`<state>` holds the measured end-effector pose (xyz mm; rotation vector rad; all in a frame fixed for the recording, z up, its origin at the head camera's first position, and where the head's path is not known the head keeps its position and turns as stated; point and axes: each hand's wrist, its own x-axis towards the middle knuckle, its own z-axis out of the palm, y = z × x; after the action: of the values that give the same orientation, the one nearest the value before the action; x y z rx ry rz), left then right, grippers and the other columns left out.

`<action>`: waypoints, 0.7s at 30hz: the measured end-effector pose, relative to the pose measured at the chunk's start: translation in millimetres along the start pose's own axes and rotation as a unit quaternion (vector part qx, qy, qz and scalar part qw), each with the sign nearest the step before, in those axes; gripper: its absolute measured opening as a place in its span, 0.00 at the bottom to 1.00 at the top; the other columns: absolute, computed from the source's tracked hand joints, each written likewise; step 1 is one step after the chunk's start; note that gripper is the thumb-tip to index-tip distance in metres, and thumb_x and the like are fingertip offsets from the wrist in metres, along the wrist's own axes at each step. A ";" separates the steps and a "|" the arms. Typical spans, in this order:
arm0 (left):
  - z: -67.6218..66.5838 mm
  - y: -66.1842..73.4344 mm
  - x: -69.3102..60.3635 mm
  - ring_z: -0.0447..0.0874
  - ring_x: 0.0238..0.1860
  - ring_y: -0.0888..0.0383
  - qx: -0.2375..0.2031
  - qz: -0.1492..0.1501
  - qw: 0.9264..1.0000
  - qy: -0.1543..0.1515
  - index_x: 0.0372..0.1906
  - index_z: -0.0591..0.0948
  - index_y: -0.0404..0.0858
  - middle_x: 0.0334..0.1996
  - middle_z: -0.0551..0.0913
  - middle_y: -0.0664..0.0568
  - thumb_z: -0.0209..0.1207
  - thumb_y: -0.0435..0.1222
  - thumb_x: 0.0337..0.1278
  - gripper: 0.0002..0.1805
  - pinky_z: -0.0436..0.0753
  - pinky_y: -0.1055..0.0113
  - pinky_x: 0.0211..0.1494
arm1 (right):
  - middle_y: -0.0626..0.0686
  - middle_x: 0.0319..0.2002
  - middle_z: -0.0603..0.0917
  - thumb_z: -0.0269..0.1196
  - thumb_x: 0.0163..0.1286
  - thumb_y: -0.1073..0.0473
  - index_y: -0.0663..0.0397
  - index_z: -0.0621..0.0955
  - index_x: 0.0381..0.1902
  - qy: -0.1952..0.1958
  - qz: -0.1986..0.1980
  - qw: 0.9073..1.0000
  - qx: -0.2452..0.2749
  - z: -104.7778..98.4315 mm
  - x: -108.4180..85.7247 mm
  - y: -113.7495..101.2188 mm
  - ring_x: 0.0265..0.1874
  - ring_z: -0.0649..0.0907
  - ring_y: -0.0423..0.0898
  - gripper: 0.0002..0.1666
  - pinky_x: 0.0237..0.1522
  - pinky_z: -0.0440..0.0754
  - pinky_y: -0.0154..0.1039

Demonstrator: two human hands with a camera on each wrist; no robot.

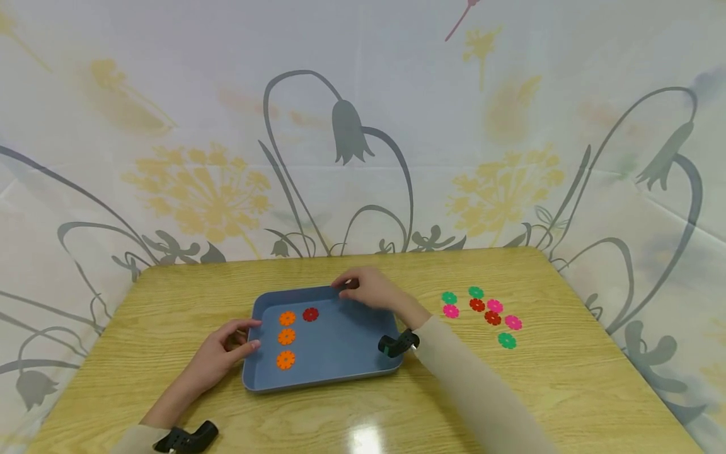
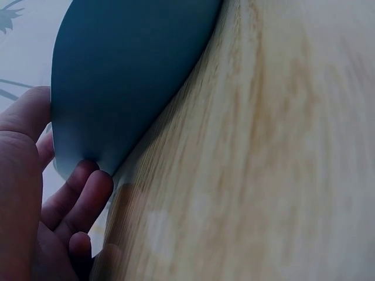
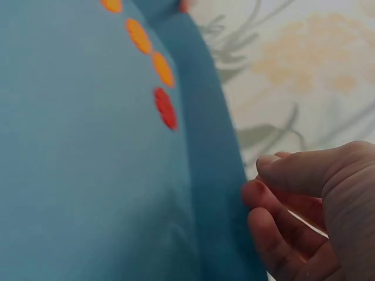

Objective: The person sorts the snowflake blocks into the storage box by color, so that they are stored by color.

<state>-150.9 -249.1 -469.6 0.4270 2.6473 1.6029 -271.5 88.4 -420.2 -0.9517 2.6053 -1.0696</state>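
Observation:
A shallow blue-grey tray (image 1: pixel 340 353) lies on the wooden table. In it, three orange notched flower-shaped discs (image 1: pixel 286 337) form a column on the left, and one dark red disc (image 1: pixel 310 314) lies right of the topmost. My left hand (image 1: pixel 224 350) holds the tray's left rim; in the left wrist view, fingertips (image 2: pixel 96 184) touch the outer wall. Over the tray's far rim is my right hand (image 1: pixel 371 288), its fingers loosely curved; the right wrist view shows nothing between thumb and fingers. Whether they touch the rim, I cannot tell.
Right of the tray, several loose discs lie on the table (image 1: pixel 567 378): green (image 1: pixel 507 340), pink (image 1: pixel 513 322) and red (image 1: pixel 493 318), some touching. A patterned cloth (image 1: pixel 363 189) hangs behind the table. The right forearm reaches across the tray's right side.

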 end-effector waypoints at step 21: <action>0.7 -0.4 -0.1 0.76 0.36 0.59 -0.006 -0.004 1.000 0.005 0.62 0.78 0.36 0.45 0.79 0.46 0.63 0.35 0.66 0.21 0.78 0.66 0.37 | 0.59 0.49 0.84 0.64 0.71 0.64 0.63 0.84 0.52 0.134 0.105 0.985 -0.026 -95.4 -126.0 95.6 0.44 0.83 0.55 0.14 0.40 0.82 0.44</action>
<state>-150.8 -248.7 -470.2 0.4078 2.6417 1.6203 -256.3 272.4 -426.0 -0.5577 2.8818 -1.1481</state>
